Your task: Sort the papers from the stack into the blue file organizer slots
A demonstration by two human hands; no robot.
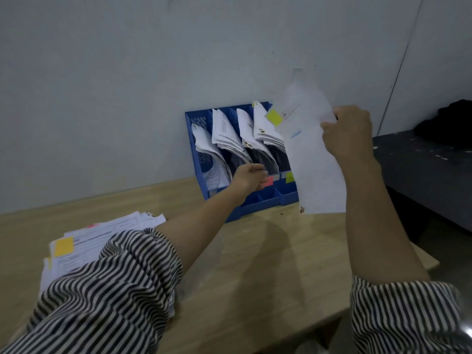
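- While my right hand fingers pinch a sheet with a yellow tag, held up at the blue organizer's right end, my left hand curls at the middle slots' papers.
- Next, I judge: find the yellow-tagged slot and slide the sheet in.
- Stack waits near left on the bench, partly under my sleeve; whether my left fingers actually grip paper, I cannot tell.

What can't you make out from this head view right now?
- Text on the held sheet: blurred.
- Rightmost slot of the blue organizer: hidden by that sheet.
- Left hand fingers: blurred; contact unclear.
- Paper stack: partly hidden by the striped sleeve.
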